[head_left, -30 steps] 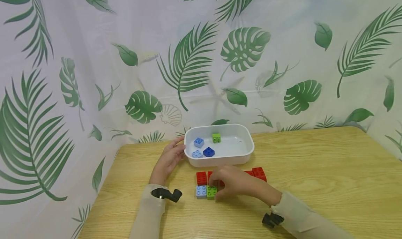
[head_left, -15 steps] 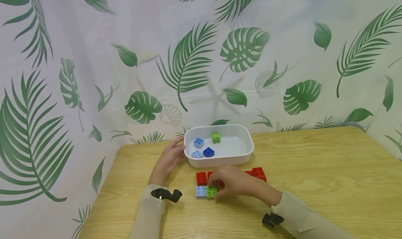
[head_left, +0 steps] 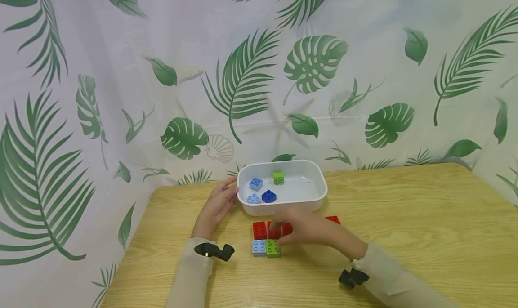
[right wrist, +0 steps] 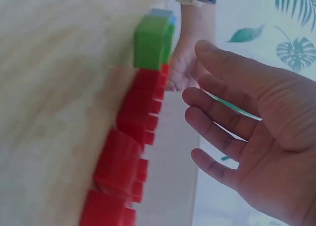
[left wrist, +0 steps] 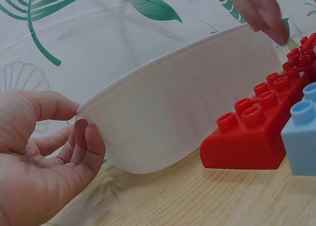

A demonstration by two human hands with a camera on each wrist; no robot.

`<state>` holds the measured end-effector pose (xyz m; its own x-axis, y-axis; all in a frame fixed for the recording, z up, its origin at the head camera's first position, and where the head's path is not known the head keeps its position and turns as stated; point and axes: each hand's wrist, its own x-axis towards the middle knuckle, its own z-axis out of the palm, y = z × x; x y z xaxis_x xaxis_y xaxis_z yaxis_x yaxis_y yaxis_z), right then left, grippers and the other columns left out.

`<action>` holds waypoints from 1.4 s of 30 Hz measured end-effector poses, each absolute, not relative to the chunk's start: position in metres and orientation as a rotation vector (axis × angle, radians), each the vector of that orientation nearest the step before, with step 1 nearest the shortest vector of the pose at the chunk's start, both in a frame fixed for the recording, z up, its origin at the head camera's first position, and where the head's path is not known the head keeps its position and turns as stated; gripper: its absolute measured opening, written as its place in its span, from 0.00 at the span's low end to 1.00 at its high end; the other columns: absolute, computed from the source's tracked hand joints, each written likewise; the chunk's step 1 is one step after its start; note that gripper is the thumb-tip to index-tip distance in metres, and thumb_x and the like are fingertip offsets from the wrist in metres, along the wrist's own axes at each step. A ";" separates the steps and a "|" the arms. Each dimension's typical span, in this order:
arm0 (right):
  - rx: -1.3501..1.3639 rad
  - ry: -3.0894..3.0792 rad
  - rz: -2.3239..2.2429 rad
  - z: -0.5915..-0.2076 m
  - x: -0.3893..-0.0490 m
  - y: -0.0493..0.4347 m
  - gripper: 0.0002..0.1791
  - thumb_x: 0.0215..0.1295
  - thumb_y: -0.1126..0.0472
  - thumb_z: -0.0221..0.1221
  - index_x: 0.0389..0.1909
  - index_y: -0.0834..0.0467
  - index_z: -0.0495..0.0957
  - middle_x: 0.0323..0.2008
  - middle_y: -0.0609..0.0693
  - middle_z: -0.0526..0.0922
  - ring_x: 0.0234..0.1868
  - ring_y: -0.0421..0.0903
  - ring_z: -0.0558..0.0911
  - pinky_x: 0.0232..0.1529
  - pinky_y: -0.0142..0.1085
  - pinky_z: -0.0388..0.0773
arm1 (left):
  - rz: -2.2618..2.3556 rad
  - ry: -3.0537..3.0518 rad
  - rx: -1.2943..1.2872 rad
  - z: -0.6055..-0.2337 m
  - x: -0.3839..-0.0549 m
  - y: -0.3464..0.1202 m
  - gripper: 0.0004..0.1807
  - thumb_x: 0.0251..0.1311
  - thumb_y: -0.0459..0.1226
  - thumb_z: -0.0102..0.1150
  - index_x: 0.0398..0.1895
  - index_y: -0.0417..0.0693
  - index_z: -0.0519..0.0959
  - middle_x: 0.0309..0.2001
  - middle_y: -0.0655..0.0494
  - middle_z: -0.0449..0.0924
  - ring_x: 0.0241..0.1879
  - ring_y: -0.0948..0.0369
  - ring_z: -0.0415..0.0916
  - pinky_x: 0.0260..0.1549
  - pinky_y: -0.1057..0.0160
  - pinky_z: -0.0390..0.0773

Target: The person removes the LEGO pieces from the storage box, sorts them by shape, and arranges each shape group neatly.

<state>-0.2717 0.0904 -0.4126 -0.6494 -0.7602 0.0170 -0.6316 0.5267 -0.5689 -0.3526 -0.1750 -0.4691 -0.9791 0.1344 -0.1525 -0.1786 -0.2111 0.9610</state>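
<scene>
My left hand holds the left end of a white plastic tub, thumb at the rim and fingers curled against the wall. Above the bricks hovers my right hand, fingers loosely bent and nothing between them. Below it, a green toy building brick lies beside a light blue brick on the table. Behind these two runs a row of red bricks, partly hidden by the right hand in the head view. The right wrist view shows the green brick at the row's far end.
Inside the tub lie light blue bricks, a dark blue brick and a green brick. The wooden table meets a leaf-patterned curtain at the back.
My right hand has let go at the green brick and risen slightly up and away, uncovering more of the red row. The left hand and the tub have stayed put.
</scene>
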 end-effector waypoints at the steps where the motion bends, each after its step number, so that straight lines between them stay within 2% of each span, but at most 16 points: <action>1: -1.169 2.548 -0.805 -0.411 -0.273 0.091 0.14 0.57 0.57 0.74 0.43 0.54 0.86 0.40 0.47 0.88 0.43 0.50 0.82 0.51 0.45 0.82 | 2.303 1.824 -0.052 -0.469 -0.353 -0.175 0.28 0.72 0.30 0.51 0.75 0.45 0.65 0.69 0.39 0.69 0.55 0.55 0.75 0.46 0.68 0.79; 10: -1.190 2.720 -0.762 -0.390 -0.296 0.087 0.12 0.59 0.59 0.72 0.44 0.55 0.87 0.42 0.49 0.89 0.46 0.49 0.84 0.54 0.48 0.82 | 2.300 1.818 -0.023 -0.471 -0.353 -0.176 0.29 0.73 0.30 0.50 0.76 0.45 0.64 0.70 0.38 0.67 0.56 0.55 0.73 0.46 0.67 0.77; 17: -1.148 2.773 -0.681 -0.377 -0.327 0.087 0.12 0.59 0.61 0.73 0.44 0.54 0.88 0.42 0.48 0.89 0.46 0.47 0.84 0.54 0.45 0.83 | 2.300 1.821 -0.024 -0.471 -0.352 -0.176 0.28 0.73 0.31 0.51 0.75 0.46 0.65 0.71 0.40 0.68 0.60 0.52 0.72 0.48 0.67 0.78; 22: -1.108 2.753 -0.643 -0.373 -0.344 0.085 0.13 0.61 0.63 0.71 0.47 0.57 0.86 0.46 0.54 0.88 0.48 0.51 0.84 0.55 0.47 0.83 | 2.304 1.818 -0.018 -0.471 -0.353 -0.176 0.29 0.73 0.30 0.51 0.75 0.45 0.64 0.71 0.39 0.68 0.60 0.51 0.73 0.47 0.66 0.78; 29: -1.081 2.734 -0.578 -0.380 -0.366 0.079 0.16 0.61 0.65 0.70 0.50 0.59 0.86 0.49 0.55 0.88 0.49 0.51 0.85 0.56 0.45 0.83 | 2.308 1.808 -0.041 -0.471 -0.352 -0.177 0.28 0.73 0.31 0.52 0.75 0.47 0.66 0.71 0.42 0.69 0.61 0.52 0.73 0.49 0.67 0.78; 33: -1.063 2.722 -0.524 -0.387 -0.376 0.075 0.17 0.61 0.66 0.70 0.52 0.59 0.86 0.51 0.55 0.88 0.52 0.53 0.85 0.58 0.44 0.82 | 2.319 1.806 -0.015 -0.471 -0.353 -0.176 0.29 0.73 0.29 0.50 0.76 0.43 0.63 0.70 0.38 0.69 0.56 0.55 0.75 0.48 0.66 0.78; 38: -1.042 2.702 -0.488 -0.396 -0.384 0.070 0.17 0.62 0.66 0.69 0.53 0.57 0.86 0.52 0.52 0.88 0.52 0.52 0.84 0.58 0.45 0.81 | 2.326 1.802 -0.007 -0.471 -0.354 -0.176 0.29 0.72 0.29 0.50 0.76 0.42 0.63 0.67 0.38 0.70 0.52 0.59 0.76 0.47 0.67 0.78; 42: -1.015 2.711 -0.441 -0.403 -0.388 0.066 0.18 0.62 0.65 0.70 0.53 0.54 0.87 0.53 0.50 0.87 0.53 0.50 0.83 0.58 0.45 0.81 | 2.317 1.809 -0.014 -0.472 -0.354 -0.177 0.29 0.72 0.30 0.51 0.75 0.43 0.64 0.69 0.40 0.69 0.54 0.59 0.76 0.49 0.66 0.78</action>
